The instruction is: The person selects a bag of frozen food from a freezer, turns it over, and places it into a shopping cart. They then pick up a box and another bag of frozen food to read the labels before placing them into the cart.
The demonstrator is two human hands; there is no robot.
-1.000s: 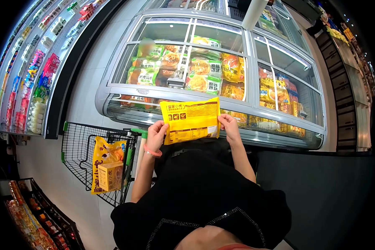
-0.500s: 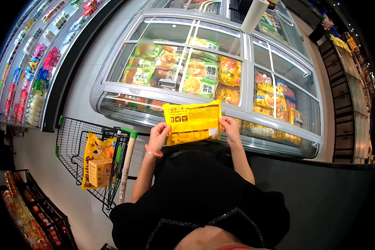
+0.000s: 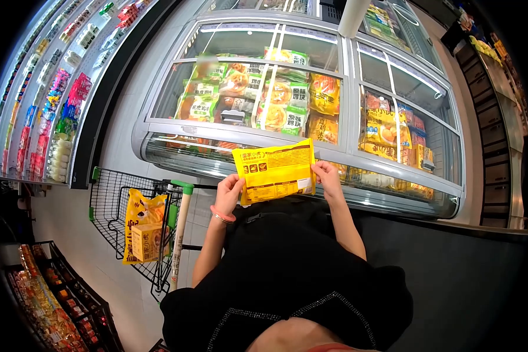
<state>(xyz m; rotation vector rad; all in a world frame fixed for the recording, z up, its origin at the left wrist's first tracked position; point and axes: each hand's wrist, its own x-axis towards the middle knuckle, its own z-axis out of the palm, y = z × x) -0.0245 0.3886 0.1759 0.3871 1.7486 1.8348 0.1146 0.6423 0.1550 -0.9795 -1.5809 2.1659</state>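
Note:
A yellow food packet [image 3: 276, 173] is stretched between my two hands, its printed side with small pictures and text facing me. My left hand [image 3: 230, 192] pinches its left edge, with a pink band around that wrist. On the opposite edge, my right hand [image 3: 327, 176] grips the packet between thumb and fingers. Just beyond it stands a glass-topped chest freezer [image 3: 240, 132], its sliding lids shut over green-and-white bags [image 3: 283, 105] and yellow bags [image 3: 324, 94].
To my left is a black wire shopping cart [image 3: 108, 196] with a green-ended handle, holding a yellow bag [image 3: 136, 214] and a yellow box [image 3: 149, 242]. Shelves of small goods [image 3: 58, 117] line the far left. A rack of packaged snacks [image 3: 47, 299] stands at lower left.
The view has shifted slightly, so the freezer, cart and hands appear a little further right. Both hands keep hold of the yellow packet.

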